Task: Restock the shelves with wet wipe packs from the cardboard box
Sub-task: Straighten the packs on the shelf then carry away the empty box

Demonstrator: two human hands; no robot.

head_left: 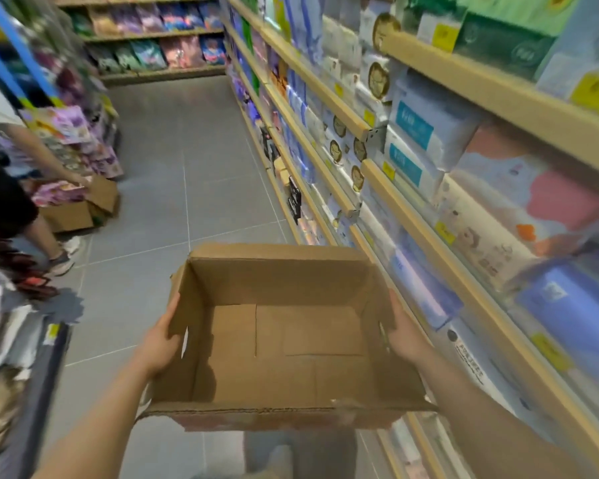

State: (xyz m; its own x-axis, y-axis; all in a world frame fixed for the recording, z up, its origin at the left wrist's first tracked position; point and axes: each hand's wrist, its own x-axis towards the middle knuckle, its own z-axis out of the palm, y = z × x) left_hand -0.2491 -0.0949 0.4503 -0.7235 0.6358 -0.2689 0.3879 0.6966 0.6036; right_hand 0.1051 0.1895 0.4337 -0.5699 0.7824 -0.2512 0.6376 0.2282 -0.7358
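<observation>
Cardboard box [284, 333] is held in the air over the grey floor [187, 167] of the aisle, its flaps open and its inside bare. The left hand [161, 344] has its grip closed on the box's left wall, fingers curled over the edge. The right hand [407, 337] grips the right wall the same way. Shelves [440, 77] stocked with packs [426, 129] run along the right. At left, another person [11, 209] bends over a second box [80, 209].

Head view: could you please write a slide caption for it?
Both hands, left and right, hold an empty cardboard box beside stocked shelves.
</observation>
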